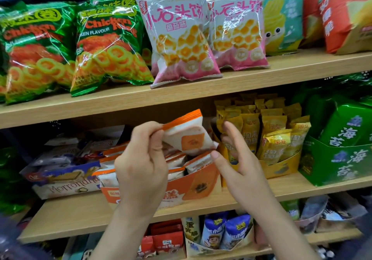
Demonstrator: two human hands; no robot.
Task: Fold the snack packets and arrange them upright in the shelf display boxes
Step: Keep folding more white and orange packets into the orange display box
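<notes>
Held packet [190,136]: hanging tilted above the orange display box [203,185], orange sealed edge pointing up and right, lower edge lying just over the packets standing inside.
Left hand [141,169]: pinching the held packet's upper left corner, thumb and fingers [155,139] clamped together on the orange seal, back of the hand facing the camera.
Right hand [239,159]: hovering just right of the held packet, fingers spread apart and gripping nothing; thumb tip lying close below the packet's lower right corner, contact impossible to tell.
Boxed packets [177,159]: standing and leaning in rows, orange tops showing beside the left hand.
Orange display box: sitting on the middle shelf [302,185], between a white and blue biscuit box [66,187] and a yellow display box [281,169].
Yellow packets [277,136]: standing upright in the yellow display box, just behind the right hand.
Green box [338,165]: sitting at the right end of the middle shelf.
Upper shelf [261,78]: carrying green chicken-flavour bags [108,48] and pink and white bags [181,38].
</notes>
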